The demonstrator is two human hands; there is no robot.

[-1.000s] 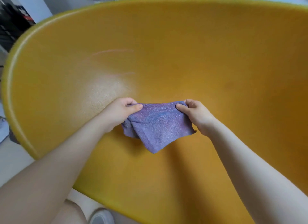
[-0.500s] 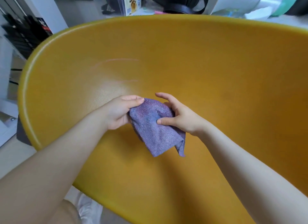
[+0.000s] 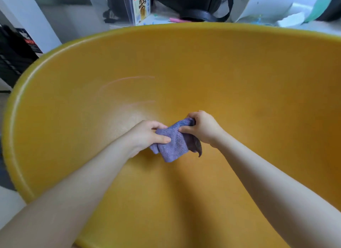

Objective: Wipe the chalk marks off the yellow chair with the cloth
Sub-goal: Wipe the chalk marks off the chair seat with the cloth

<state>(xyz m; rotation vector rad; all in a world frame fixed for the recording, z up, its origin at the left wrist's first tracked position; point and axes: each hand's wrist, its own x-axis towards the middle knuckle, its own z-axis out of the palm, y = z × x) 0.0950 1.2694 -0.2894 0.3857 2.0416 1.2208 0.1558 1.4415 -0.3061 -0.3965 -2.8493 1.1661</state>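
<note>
A yellow chair point(image 3: 239, 85) with a deep curved shell fills most of the head view. Two faint pinkish chalk marks point(image 3: 127, 79) arc across its inner surface, up and left of my hands. A purple cloth point(image 3: 173, 146) is bunched and folded between both hands over the middle of the seat. My left hand point(image 3: 147, 135) pinches its left side, thumb on top. My right hand point(image 3: 203, 127) grips its upper right edge with curled fingers. A corner of the cloth hangs down below my right hand.
Behind the chair's rim lie a black bag point(image 3: 191, 2), a printed box point(image 3: 141, 5), a pink pen point(image 3: 179, 20) and white and green sheets point(image 3: 287, 5). Dark items point(image 3: 13, 55) stand at the left. Pale floor point(image 3: 9, 207) shows at lower left.
The cloth went from stretched wide between both hands to folded into a small bundle. My hands came close together, and my right hand now grips the cloth's top. The view tilted up.
</note>
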